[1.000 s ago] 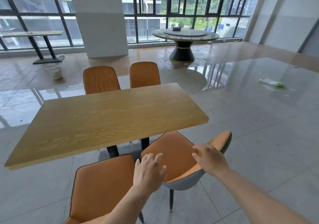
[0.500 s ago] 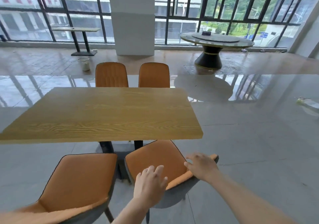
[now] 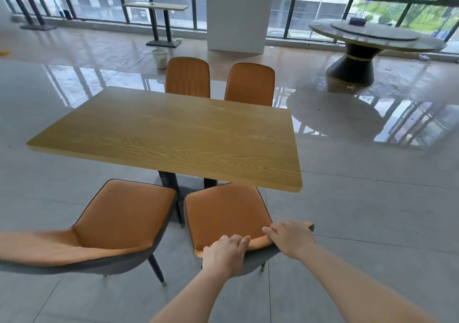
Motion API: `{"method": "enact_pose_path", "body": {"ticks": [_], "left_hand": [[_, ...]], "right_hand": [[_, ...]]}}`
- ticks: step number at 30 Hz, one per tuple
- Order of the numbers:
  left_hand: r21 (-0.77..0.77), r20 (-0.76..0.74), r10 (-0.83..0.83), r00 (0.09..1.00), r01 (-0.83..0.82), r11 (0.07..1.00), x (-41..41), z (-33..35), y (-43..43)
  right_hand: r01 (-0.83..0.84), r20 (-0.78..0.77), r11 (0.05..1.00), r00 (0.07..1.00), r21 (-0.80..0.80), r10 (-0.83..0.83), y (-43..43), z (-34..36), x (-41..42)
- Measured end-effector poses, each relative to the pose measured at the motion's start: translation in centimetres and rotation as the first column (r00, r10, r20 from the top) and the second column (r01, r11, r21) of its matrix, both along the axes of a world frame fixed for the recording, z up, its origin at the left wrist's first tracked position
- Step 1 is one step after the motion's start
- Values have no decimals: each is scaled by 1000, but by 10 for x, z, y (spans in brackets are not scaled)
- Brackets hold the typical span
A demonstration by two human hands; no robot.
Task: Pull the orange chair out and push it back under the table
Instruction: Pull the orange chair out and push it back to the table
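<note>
An orange chair [image 3: 223, 213] with a grey shell stands at the near right corner of the wooden table [image 3: 173, 136], its seat front just under the table edge. My left hand [image 3: 224, 254] lies on the top of the backrest at its left end, fingers curled over the rim. At the right end of the same backrest, my right hand [image 3: 290, 238] grips the top edge. Both arms reach in from the bottom of the view.
A second orange chair [image 3: 116, 220] stands close on the left, almost touching. Two more orange chairs [image 3: 187, 77] face me across the table. A round table [image 3: 372, 36] is far right, a white pillar [image 3: 238, 12] and bin [image 3: 159, 58] behind.
Both hands have come down onto the backrest top and closed on it. The chair now stands squarer to the table and closer under its edge, and my view has swung left.
</note>
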State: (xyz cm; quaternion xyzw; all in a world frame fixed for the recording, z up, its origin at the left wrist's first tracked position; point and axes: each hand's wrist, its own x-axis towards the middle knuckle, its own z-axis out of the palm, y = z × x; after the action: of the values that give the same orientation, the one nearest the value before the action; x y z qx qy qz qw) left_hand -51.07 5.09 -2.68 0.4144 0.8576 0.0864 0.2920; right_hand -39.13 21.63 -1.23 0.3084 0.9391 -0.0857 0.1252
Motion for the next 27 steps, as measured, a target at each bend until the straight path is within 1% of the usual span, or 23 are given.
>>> {"method": "enact_pose_path", "body": {"ticks": [2, 5, 7, 9, 13, 16, 22, 27], "left_hand": [[7, -14, 23, 1000, -23, 1000, 1, -7, 1], [110, -53, 141, 989, -135, 985, 7, -16, -1], [151, -91, 170, 981, -155, 976, 10, -19, -4], [182, -97, 180, 979, -160, 970, 9, -18, -4], [198, -92, 155, 984, -134, 971, -2, -18, -11], [199, -88, 130, 988, -110, 974, -13, -20, -27], [181, -87, 54, 995, -38, 983, -44, -21, -66], [176, -98, -6, 995, 23, 984, -52, -17, -85]], "right_hand": [[-15, 13, 999, 1000, 31, 15, 5, -4, 2], [41, -37, 998, 999, 55, -39, 11, -16, 7], [62, -59, 994, 997, 92, -57, 9, -23, 10], [75, -66, 989, 996, 129, -67, 6, -26, 10], [110, -36, 989, 994, 98, -107, -5, -24, 7], [136, -12, 987, 991, 84, -135, -28, -20, 5], [209, -27, 970, 978, 127, -207, -93, -16, 0], [280, -29, 950, 960, 138, -279, -124, -16, 3]]}}
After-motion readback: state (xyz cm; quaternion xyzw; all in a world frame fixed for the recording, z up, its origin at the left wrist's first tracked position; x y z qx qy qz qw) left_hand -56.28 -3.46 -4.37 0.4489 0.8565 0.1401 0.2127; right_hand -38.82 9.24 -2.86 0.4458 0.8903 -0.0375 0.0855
